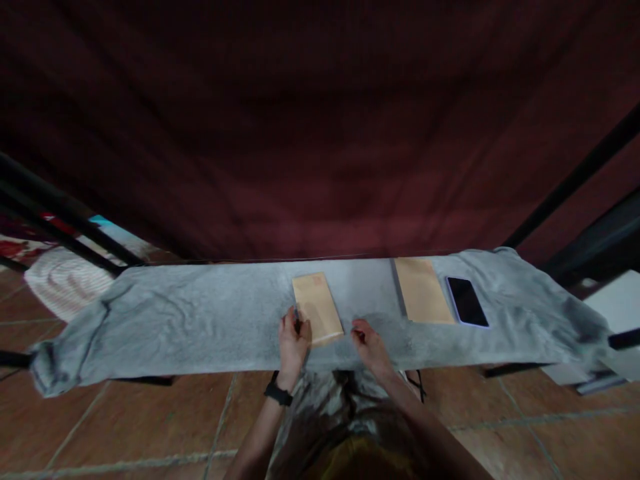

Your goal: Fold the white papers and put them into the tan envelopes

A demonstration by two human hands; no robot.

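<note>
A tan paper envelope with a small reddish mark near its top lies on the grey cloth, slightly turned. At its lower left edge is my left hand, fingers closed around a thin, dark, pen-like thing; most of it is hidden by the fingers. This hand touches the envelope's side. My right hand rests to the right of the envelope, apart from it. Its fingers are curled in, and nothing shows between them.
The grey cloth covers a long narrow bench. To the right lie a stack of tan envelopes and a phone in a lilac case. A dark red curtain hangs behind, with black metal bars at both sides.
</note>
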